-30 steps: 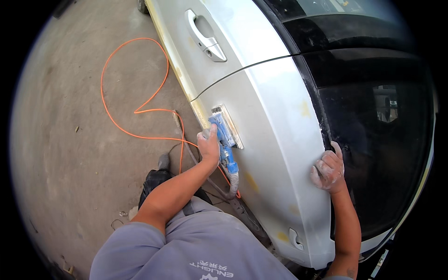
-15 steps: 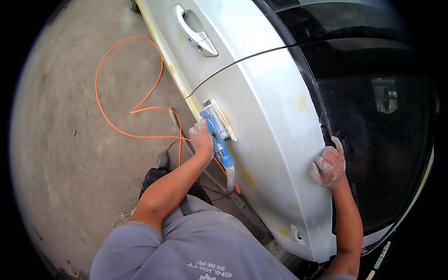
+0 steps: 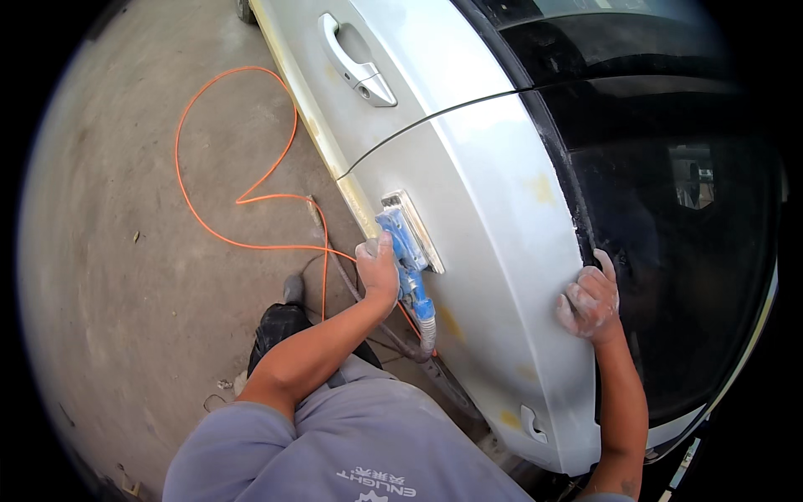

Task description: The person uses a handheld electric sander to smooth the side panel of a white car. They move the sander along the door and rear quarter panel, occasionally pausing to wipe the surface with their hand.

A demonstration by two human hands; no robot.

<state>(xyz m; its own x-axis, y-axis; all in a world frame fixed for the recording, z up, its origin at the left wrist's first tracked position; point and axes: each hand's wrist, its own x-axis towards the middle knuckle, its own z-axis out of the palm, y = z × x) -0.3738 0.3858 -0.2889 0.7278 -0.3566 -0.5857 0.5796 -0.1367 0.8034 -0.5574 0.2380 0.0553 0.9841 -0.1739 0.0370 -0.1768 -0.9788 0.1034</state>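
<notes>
My left hand (image 3: 378, 266) is wrapped round a blue power sander (image 3: 404, 243), whose long flat pad (image 3: 416, 230) lies against the side of a silver car door (image 3: 477, 243). A grey ribbed hose (image 3: 427, 333) leaves the sander's near end. Dusty and half curled, my right hand (image 3: 590, 299) rests at the top edge of the door beside the dark window (image 3: 669, 251). Its fingers are bent but apart, and I see nothing held in them. Yellowish patches (image 3: 452, 325) mark the door's dull surface.
An orange air line (image 3: 178, 159) loops over the concrete floor (image 3: 117, 293) on the left and runs under my left arm. Ahead, another door carries a silver handle (image 3: 355, 63). A smaller handle (image 3: 533, 423) sits low at the near end. My shoe (image 3: 293, 289) stands beside the car.
The sander and my left hand have slid toward me and a little to the right along the door. My right hand has barely shifted at the window edge.
</notes>
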